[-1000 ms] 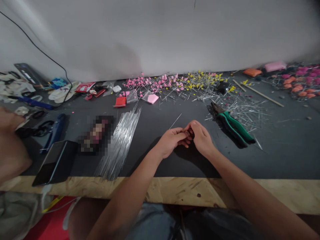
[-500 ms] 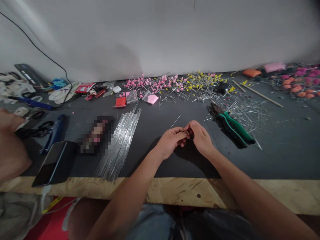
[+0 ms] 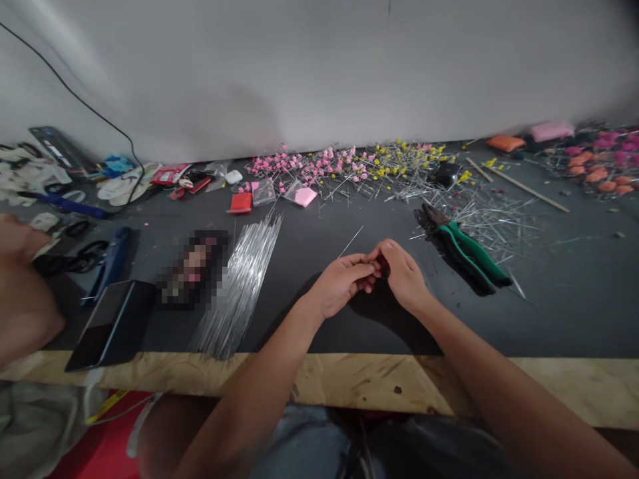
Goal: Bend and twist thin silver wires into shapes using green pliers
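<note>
Over the dark tabletop, my left hand (image 3: 342, 283) and my right hand (image 3: 402, 273) meet at the fingertips, both closed. A thin metal wire (image 3: 351, 241) sticks up from behind the left fingers, slanting to the right. My right fingers pinch against the left fingertips; what lies between them is small, dark and mostly hidden. To the right lie pliers (image 3: 472, 256) with green and black handles, jaws pointing away from me. On the left is a bundle of straight silvery wires (image 3: 244, 286).
Pink-tipped wires (image 3: 309, 166) and yellow-tipped wires (image 3: 409, 159) are heaped along the wall. Loose wires (image 3: 494, 219) lie behind the pliers. A phone (image 3: 110, 326) stands near the wooden front edge (image 3: 399, 382). Another person's arm (image 3: 24, 293) reaches in at far left.
Both hands stay together in nearly the same place, with only a slight shift of the fingers. The wire keeps its slant; the view has moved a little.
</note>
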`<state>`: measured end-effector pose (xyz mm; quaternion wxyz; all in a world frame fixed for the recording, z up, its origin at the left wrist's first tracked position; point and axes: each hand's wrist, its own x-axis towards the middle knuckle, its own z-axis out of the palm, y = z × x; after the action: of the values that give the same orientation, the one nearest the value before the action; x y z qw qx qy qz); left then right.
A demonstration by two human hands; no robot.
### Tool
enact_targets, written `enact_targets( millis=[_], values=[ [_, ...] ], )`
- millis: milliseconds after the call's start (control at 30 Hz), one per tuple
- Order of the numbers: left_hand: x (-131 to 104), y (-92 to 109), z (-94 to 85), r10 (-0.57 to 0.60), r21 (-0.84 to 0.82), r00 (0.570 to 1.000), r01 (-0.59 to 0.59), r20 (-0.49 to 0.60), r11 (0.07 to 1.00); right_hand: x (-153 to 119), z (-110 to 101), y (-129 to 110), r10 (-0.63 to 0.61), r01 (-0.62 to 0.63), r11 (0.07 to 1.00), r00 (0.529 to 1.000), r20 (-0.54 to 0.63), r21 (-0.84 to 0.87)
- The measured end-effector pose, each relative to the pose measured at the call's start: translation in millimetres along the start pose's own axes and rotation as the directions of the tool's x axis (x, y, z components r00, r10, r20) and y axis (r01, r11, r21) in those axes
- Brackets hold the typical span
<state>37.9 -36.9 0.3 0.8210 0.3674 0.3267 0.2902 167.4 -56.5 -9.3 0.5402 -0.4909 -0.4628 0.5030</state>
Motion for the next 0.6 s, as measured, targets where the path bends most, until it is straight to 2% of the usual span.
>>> enact_targets(
  millis=[167,300,400,600],
  values=[
    [-1.1,0.2,1.1,0.010,-0.003,1.000,-0.010,0.022,1.000,-0.3,-1.0,-0.6,-0.012,0.012,1.000,1.000,0.018,-0.017],
    [-0.1,1.0,1.6,0.059,-0.002,0.998,-0.059,-0.016,0.998,0.2,-1.0,-1.6,-0.027,0.028,1.000,0.999,0.039,-0.013],
    [1.0,1.3,0.6,0.087,-0.012,0.996,-0.087,-0.001,0.996,1.2,-1.5,-2.2,-0.045,0.044,0.999,0.998,0.044,0.014],
    [2.0,0.5,-2.9,0.129,0.005,0.992,-0.129,0.006,0.992,5.5,-8.7,-5.6,-0.004,0.004,1.000,0.993,0.120,-0.002]
  ],
)
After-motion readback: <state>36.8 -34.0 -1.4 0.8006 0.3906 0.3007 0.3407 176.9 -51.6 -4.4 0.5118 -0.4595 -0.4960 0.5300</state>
